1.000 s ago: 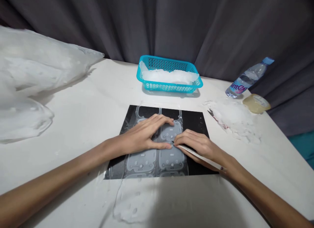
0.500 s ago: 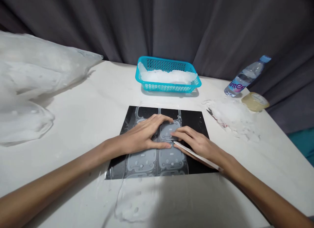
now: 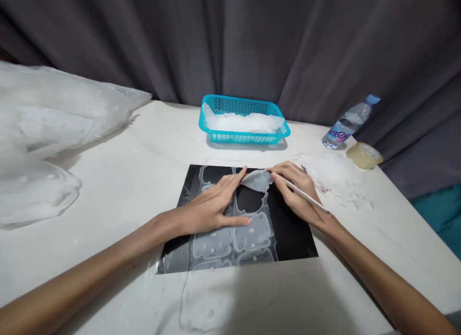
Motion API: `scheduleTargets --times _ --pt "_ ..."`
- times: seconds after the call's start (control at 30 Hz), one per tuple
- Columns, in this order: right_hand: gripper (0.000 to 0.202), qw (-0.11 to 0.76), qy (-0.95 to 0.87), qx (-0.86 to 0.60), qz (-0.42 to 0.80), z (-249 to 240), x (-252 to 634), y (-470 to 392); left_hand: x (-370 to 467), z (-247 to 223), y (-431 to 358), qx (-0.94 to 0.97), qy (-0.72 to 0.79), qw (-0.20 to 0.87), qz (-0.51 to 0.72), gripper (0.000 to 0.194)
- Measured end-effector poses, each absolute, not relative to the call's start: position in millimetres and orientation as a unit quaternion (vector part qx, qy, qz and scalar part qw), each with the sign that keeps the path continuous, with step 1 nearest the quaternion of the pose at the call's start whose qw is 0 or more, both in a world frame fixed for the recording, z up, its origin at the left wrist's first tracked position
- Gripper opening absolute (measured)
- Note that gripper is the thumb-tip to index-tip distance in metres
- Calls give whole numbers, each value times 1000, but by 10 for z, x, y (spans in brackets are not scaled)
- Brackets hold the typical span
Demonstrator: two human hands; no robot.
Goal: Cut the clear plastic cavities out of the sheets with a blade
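Observation:
My left hand [image 3: 212, 205] lies on a translucent moulded sheet [image 3: 252, 231], fingers stretched out and thumb apart. The sheet has rows of rounded panels with small holes and bumps. It rests on a black board [image 3: 295, 234] and runs past the board's near edge. Between thumb and fingers, my right hand [image 3: 297, 188] pinches the edge of one loose translucent panel [image 3: 257, 180], which is lifted and bent. A slim white stick-like tool [image 3: 302, 193] also sits in that hand, pointing back over the wrist. Below the raised panel, a rounded opening in the sheet shows black board.
A blue basket [image 3: 245, 138] holding white translucent pieces stands at the back. Clear plastic bags [image 3: 65, 109] fill the left. On the right are a water bottle [image 3: 345, 126], a roll of tape [image 3: 364, 155] and a heap of translucent scraps [image 3: 334, 174].
My right hand has moved up and away, lifting a panel out of the sheet and leaving an opening. My left hand stays pressed on the sheet. The view has shifted slightly.

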State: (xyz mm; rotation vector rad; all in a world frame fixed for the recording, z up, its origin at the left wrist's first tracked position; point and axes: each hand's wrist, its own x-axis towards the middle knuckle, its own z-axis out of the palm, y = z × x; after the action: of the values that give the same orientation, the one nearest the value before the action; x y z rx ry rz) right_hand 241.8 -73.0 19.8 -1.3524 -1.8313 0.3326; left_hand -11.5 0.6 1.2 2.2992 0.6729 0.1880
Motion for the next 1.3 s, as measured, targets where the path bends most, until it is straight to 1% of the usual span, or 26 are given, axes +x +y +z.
scheduleTargets --times 0.03,0.07,0.1,0.2,0.23,0.27,0.37,0.43,0.5,0.6,0.67,0.7,0.8,0.87,0.9,1.0,1.17,1.3 --pt "20 401 -737 -522 152 226 2387 -773 -107 18 8 882 268 376 96 117" --pt "21 393 -748 -507 170 254 2351 -821 -93 30 9 869 270 395 127 113" --pt "22 385 -758 -493 186 281 2315 -868 -73 46 10 856 268 411 162 101" --pt "28 371 -763 -478 226 355 2264 -971 4 105 4 841 254 413 241 39" --pt "30 370 -756 -484 238 371 2278 -987 27 121 0 843 251 403 251 29" --pt "29 372 -747 -495 243 381 2310 -996 47 134 -5 845 252 396 256 26" --pt "19 368 -733 -539 191 343 2486 -1000 75 154 -19 834 262 416 250 25" --pt "18 328 -752 -556 134 272 2626 -1005 77 164 -24 823 278 434 239 27" --pt "26 270 -780 -554 109 198 2745 -1019 77 177 -23 810 303 447 227 30" --pt "45 207 -813 -530 125 146 2828 -1043 84 187 -14 788 325 473 223 37" --pt "50 208 -818 -527 104 155 2796 -1049 93 183 -7 774 326 492 227 39" --pt "47 223 -812 -532 86 164 2753 -1048 96 181 -4 771 327 498 227 40" --pt "23 297 -776 -552 74 178 2542 -1039 104 184 7 770 322 501 227 38" --pt "20 316 -766 -553 92 156 2391 -1032 105 201 20 781 312 487 236 33" --pt "19 316 -768 -549 94 135 2331 -1029 104 212 28 791 306 473 237 33" --pt "8 306 -789 -527 83 64 2234 -1018 102 247 55 837 289 411 216 38" --pt "15 303 -807 -505 42 27 2231 -1025 103 305 32 886 267 321 201 35" --pt "17 256 -832 -492 -11 38 2220 -1050 100 390 -22 929 212 267 146 31"
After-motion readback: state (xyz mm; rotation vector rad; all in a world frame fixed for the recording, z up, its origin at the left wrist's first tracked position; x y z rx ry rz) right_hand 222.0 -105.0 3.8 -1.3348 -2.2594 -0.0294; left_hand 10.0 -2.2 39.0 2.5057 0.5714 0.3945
